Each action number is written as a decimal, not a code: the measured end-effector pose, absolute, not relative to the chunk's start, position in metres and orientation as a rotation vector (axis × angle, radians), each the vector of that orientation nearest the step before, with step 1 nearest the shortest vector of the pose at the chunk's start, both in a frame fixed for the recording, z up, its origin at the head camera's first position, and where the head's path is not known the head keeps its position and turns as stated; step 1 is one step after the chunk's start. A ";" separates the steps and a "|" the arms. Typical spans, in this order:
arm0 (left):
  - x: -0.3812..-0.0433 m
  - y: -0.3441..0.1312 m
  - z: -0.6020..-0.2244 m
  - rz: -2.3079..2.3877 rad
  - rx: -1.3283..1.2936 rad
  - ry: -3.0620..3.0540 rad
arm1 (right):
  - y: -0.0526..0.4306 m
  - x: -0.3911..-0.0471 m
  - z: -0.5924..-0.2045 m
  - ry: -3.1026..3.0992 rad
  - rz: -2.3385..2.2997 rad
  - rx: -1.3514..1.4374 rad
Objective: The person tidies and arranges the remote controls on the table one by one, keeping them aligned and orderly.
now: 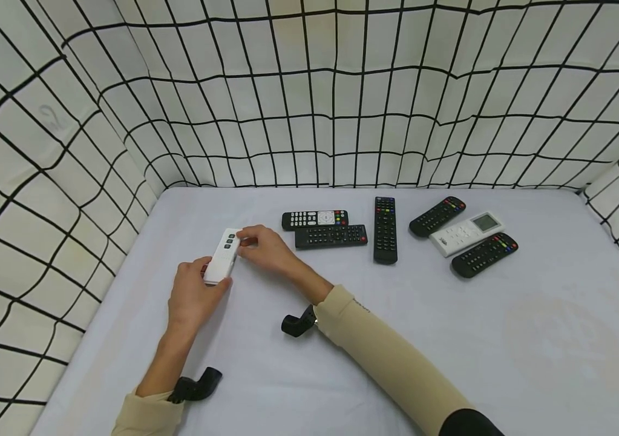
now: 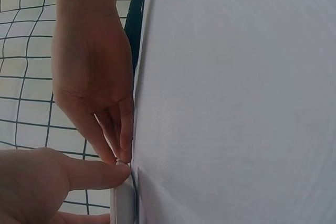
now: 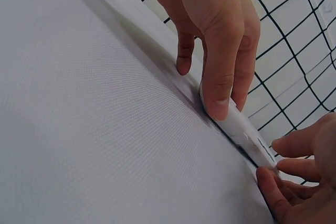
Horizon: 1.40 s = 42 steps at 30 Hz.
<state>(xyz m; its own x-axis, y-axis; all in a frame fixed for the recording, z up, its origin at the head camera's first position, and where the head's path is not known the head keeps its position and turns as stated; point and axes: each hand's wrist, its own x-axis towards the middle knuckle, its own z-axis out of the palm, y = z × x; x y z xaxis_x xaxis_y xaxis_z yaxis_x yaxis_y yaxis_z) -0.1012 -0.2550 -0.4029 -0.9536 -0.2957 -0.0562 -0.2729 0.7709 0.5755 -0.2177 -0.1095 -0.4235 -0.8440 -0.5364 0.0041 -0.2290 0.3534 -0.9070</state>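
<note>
A white remote control with several dark buttons lies at a slant at the left of the white-covered table. My left hand grips its near end, thumb along the right side and fingers on the left. At the far right corner, fingertips of my right hand pinch the edge. In the left wrist view, the left thumb lies along the remote control, while the right hand reaches its end from above. The right wrist view shows the remote control low over the cloth, with the right hand at one end.
Right of my hands, a black-and-white remote and a black remote lie side by side. Another black remote stands lengthwise. Farther right, a white remote with a screen lies between two black remotes. Black netting borders the table.
</note>
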 end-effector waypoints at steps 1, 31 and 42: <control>-0.101 -0.255 -0.403 -0.938 0.468 -2.922 | -0.109 -0.218 -0.424 2.323 -1.485 -0.680; -0.115 -0.209 -0.403 -0.941 0.154 -2.702 | -0.053 -0.195 -0.392 2.500 -1.643 -0.692; -0.121 -0.192 -0.403 -1.021 0.074 -2.802 | -0.017 -0.190 -0.393 2.576 -1.696 -0.627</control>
<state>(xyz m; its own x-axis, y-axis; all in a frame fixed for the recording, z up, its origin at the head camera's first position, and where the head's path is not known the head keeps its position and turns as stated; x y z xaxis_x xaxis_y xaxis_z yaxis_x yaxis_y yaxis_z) -0.1215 -0.1925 -0.4026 -0.9863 -0.1000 0.1312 0.0078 0.7662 0.6426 -0.1903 -0.0168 -0.3927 -0.9207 -0.3229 0.2192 -0.3289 0.3396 -0.8812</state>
